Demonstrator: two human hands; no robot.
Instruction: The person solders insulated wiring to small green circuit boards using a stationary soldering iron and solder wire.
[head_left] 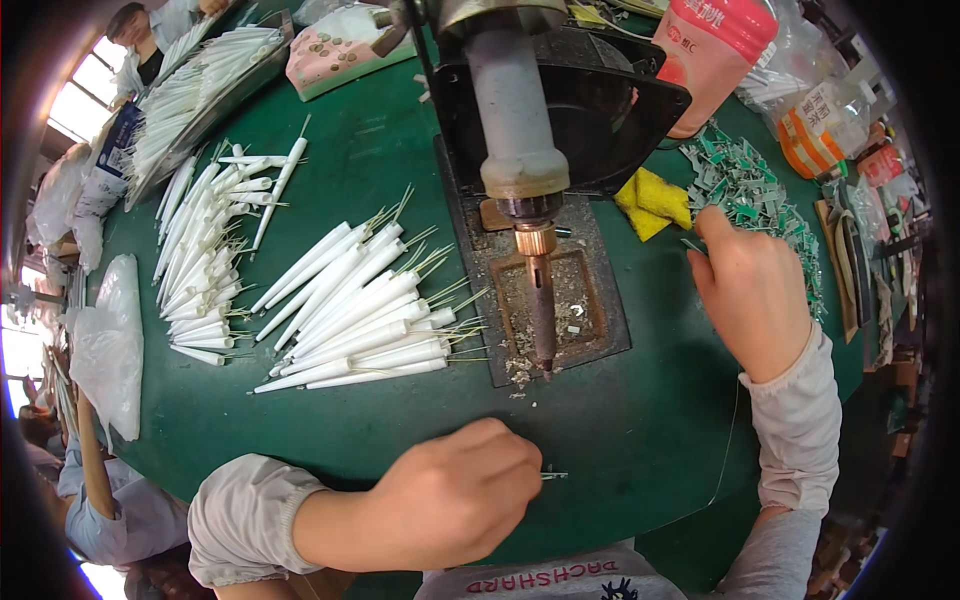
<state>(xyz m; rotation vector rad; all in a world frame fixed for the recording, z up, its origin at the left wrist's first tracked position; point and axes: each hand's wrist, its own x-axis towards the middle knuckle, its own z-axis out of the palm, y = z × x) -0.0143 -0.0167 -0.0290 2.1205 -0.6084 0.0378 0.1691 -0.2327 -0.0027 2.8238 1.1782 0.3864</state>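
My left hand [465, 492] is closed low in the middle, over the near edge of the table. Thin wire ends [553, 475] stick out past its fingertips; the rest of what it holds is hidden by the fingers. On the right, my right hand [755, 290] has thumb and forefinger pinched at a small thin sliver [691, 245], apparently a circuit board. Just beyond it lies a heap of small green circuit boards [745, 185]. An upright soldering iron [541, 310] points down between my hands. White tapered tubes with wire leads [365, 320] lie in a group left of it.
Beneath the iron is a dark tray [604, 300] with solder crumbs. A yellow sponge [655, 203] sits beside it. More white tubes [205, 250] and a plastic bag [110, 340] are at left. A pink container [708, 60] and a bottle [822, 125] stand far right. Other people are at left.
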